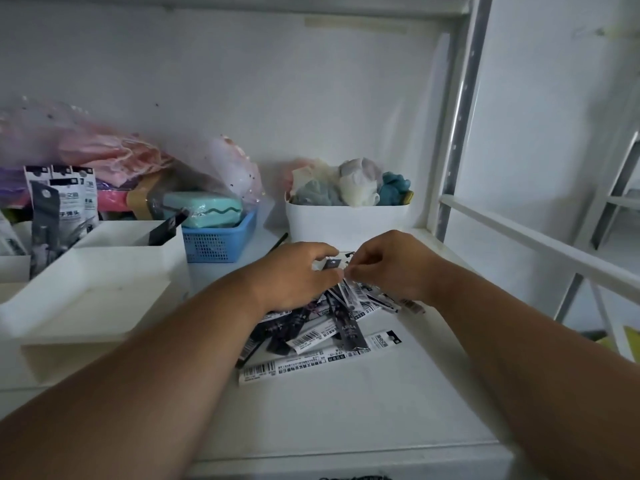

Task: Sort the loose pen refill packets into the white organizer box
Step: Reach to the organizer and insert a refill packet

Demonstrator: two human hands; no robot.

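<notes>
Packets (pixel 311 327) lie heaped on the shelf (pixel 346 403), just right of the box (pixel 104 282). Both hands meet over the heap's far end: left hand (pixel 294 275) and right hand (pixel 391 265) each pinch one small packet (pixel 330 264). Best to free that one before lifting, so neighbours don't drag along.

two hands (pixel 294 275) showing | one white organizer box (pixel 93 296) sitting left | one blue basket (pixel 218 242) | one white tub (pixel 346 220) | loose refill packets (pixel 311 341) piling, count unclear
</notes>
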